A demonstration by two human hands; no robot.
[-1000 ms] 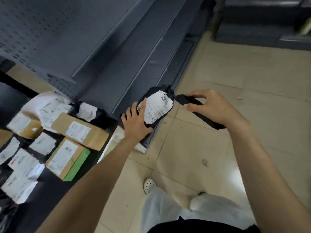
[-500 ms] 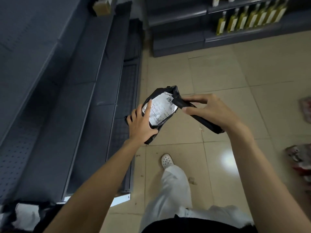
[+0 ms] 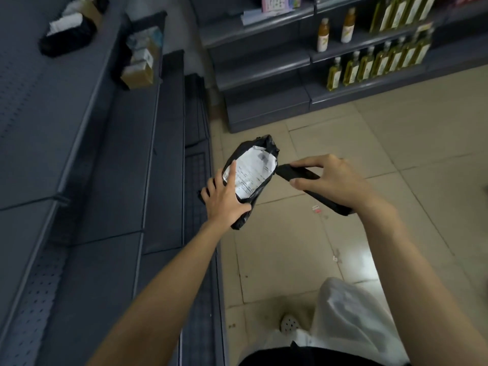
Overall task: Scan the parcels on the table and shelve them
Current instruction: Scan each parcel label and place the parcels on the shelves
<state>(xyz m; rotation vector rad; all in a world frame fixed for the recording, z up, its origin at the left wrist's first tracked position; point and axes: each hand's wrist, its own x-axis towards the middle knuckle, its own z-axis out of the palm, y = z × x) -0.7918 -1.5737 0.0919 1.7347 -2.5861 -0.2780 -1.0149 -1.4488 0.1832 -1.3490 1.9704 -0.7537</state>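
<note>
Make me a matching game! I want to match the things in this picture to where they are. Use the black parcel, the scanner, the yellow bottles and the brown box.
Things:
1. black parcel
2. black scanner
3. yellow bottles
4. brown box

Places:
A. held in the right hand
B. on the grey shelf on the left
C. held in the left hand
D. lined up on the far shelves

Right pairs: 1-C, 2-A, 3-D, 4-B.
</note>
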